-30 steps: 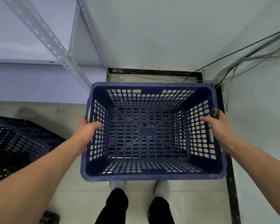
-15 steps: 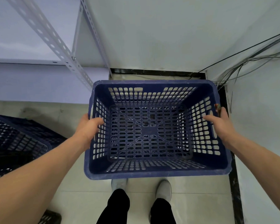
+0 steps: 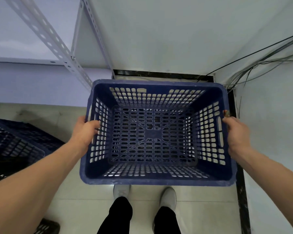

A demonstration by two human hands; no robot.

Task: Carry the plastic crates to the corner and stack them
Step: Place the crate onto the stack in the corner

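An empty dark blue perforated plastic crate [image 3: 156,179] fills the middle of the view, in front of my feet in the corner of the room. My left hand [image 3: 86,130] grips its left rim, thumb hooked over the edge into the crate. My right hand [image 3: 236,130] holds the right rim beside the handle slot. Whether the crate rests on the tiled floor or hangs just above it I cannot tell. A second blue crate [image 3: 15,142] stands on the floor at the far left, partly cut off.
A white slotted metal shelf frame [image 3: 57,46] rises at the upper left. White walls meet behind the crate. Loose black cables [image 3: 260,63] run along the right wall down to the black skirting [image 3: 240,183]. My grey shoes [image 3: 122,191] stand just behind the crate.
The crate has sunk lower and slightly forward toward the corner, both hands still on its side rims. The right hand's grip has slid further back along the rim.
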